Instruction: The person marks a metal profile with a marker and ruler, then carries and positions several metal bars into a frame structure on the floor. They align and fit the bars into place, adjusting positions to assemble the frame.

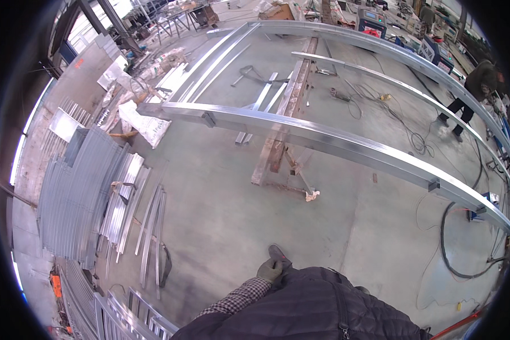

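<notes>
My left hand (270,270), in a grey-green glove below a checked sleeve, hangs in front of my dark padded jacket. Its fingers look curled in; what they hold, if anything, is hidden. Just beyond it one of my dark shoes (277,253) shows on the floor. The right hand cannot be made out behind the jacket. Ahead of me a large frame of shiny square metal tubes (323,135) stretches across the view, apart from my hand. It rests on a rusty steel beam (289,105) with a stand leg (301,170) under it.
Stacked grey metal profiles (79,192) and loose tubes (152,232) lie at the left. A white sack (144,123) sits by the frame's left corner. Cables (445,243) snake over the floor at right. Another person (464,105) stands beyond the frame near blue machines (436,54).
</notes>
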`<action>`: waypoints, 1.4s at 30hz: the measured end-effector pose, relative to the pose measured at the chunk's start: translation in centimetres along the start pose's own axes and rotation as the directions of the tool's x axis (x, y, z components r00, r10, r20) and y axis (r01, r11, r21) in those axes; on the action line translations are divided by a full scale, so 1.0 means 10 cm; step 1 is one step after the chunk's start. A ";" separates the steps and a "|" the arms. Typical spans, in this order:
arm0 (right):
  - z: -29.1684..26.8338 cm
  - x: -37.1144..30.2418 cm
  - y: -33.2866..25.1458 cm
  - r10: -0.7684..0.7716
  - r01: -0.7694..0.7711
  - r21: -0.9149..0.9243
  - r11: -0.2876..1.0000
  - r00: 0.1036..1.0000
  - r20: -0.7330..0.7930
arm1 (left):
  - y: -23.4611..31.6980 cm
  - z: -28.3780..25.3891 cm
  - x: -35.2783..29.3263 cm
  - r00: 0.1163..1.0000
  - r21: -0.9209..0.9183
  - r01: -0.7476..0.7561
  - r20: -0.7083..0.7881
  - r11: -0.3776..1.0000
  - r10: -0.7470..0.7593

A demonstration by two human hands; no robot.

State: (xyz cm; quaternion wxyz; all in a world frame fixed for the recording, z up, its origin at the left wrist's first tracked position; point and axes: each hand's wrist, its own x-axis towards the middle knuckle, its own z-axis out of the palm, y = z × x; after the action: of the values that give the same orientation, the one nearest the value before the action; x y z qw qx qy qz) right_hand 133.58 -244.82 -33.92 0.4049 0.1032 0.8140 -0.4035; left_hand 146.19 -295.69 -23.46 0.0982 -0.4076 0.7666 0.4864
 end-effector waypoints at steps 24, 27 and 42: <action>-0.95 -1.89 1.39 0.670 -0.360 0.731 0.580 0.721 -0.176 | 2.69 3.67 0.69 0.731 0.109 -0.501 0.585 0.859 0.352; -1.02 -2.04 1.54 0.740 -0.398 0.776 0.489 0.661 -0.128 | 3.35 4.40 0.75 0.553 0.074 -0.704 0.681 0.706 0.479; -2.66 -1.32 1.86 0.811 -0.058 0.972 0.228 0.563 -0.157 | 5.46 7.26 0.21 0.399 0.283 -0.833 0.903 0.475 0.160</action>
State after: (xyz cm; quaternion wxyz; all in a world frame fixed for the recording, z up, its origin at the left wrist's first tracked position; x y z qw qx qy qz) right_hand 136.06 -210.86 -25.60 0.0684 0.6837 0.4634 -0.5596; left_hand 87.61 -226.26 -25.06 0.4005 0.2040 0.8505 0.2732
